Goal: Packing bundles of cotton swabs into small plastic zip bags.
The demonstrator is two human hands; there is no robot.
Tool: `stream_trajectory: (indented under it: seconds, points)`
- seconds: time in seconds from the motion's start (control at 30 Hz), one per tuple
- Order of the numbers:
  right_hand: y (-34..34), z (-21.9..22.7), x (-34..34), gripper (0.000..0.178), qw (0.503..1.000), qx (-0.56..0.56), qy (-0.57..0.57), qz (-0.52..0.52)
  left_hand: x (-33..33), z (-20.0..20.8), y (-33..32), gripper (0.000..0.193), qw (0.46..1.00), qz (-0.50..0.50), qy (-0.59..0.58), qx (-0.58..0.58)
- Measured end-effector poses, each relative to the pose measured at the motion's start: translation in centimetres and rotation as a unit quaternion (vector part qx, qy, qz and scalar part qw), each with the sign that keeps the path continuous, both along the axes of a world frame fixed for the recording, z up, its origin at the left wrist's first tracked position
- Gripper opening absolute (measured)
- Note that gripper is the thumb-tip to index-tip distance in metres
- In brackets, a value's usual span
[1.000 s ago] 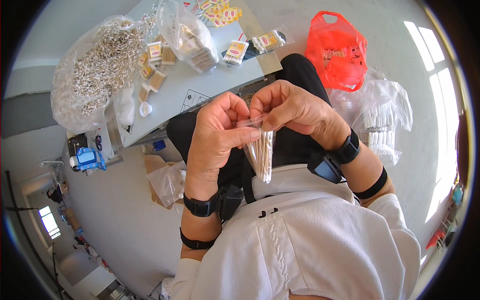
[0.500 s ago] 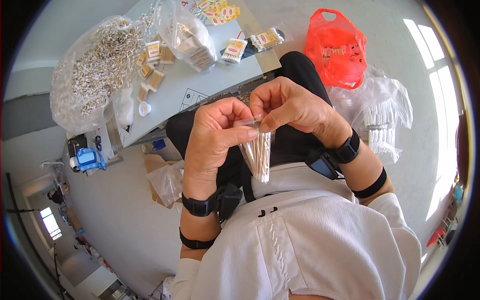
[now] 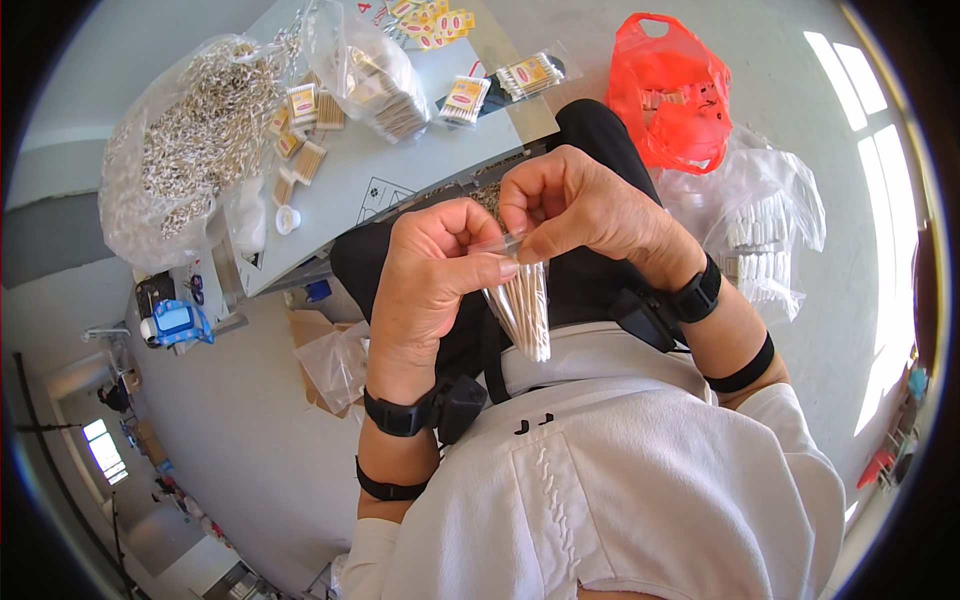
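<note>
Over my lap hangs a small clear plastic bag point(image 3: 522, 312) with a bundle of cotton swabs inside, their white tips pointing down toward me. My left hand point(image 3: 432, 258) pinches the left side of the bag's top edge between thumb and bent fingers. At the right side of that edge, my right hand point(image 3: 575, 212) pinches the plastic with thumb and forefinger. Both hands are closed and nearly touch at the fingertips. The fingers partly cover the bag's upper edge, and I cannot tell whether it is sealed.
On the table point(image 3: 345, 190) ahead lie a large bag of loose swabs point(image 3: 200, 150), a bag of packed swabs point(image 3: 380, 80), filled packs point(image 3: 464, 98) and yellow cards point(image 3: 432, 20). A red plastic bag point(image 3: 668, 100) and clear bags of swabs point(image 3: 757, 225) rest on the floor at right.
The lower end of the swab bag has swung slightly right, and its swabs look more spread. Both hands keep their pinch at the top edge.
</note>
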State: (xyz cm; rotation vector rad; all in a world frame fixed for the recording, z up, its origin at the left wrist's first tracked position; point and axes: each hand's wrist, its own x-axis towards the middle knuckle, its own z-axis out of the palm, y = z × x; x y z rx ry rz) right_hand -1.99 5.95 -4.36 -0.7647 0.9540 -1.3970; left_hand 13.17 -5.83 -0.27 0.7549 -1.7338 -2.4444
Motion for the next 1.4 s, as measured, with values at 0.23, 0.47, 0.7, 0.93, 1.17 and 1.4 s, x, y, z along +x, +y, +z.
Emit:
stream_trajectory:
  seconds: [0.23,0.47,0.7,0.93,1.17,1.4]
  points:
    - [0.0,-0.2,-0.2,0.019,1.0,-0.011,-0.002,0.004,0.1,-0.3,-0.3,0.015,1.0,-0.02,0.008,-0.008]
    - [0.0,0.1,-0.1,0.015,1.0,-0.014,-0.018,-0.004,-0.1,-0.2,-0.2,0.017,1.0,-0.012,0.0,0.002]
    - [-0.1,0.2,-0.2,0.015,1.0,-0.023,-0.021,-0.002,0.1,-0.7,-0.3,0.017,1.0,-0.013,0.014,0.024]
    - [-0.1,0.0,-0.2,0.015,0.999,-0.023,-0.026,-0.005,-0.1,-0.8,-0.3,0.021,0.999,-0.024,0.02,0.032]
    - [-0.1,-0.1,-0.1,0.017,0.997,-0.04,-0.062,-0.031,-0.1,-1.0,0.1,0.029,0.999,0.007,0.047,0.018]
    - [-0.2,-1.7,-0.1,0.02,0.984,-0.077,-0.123,-0.107,0.1,-0.5,0.8,0.046,0.988,0.098,0.087,-0.081]
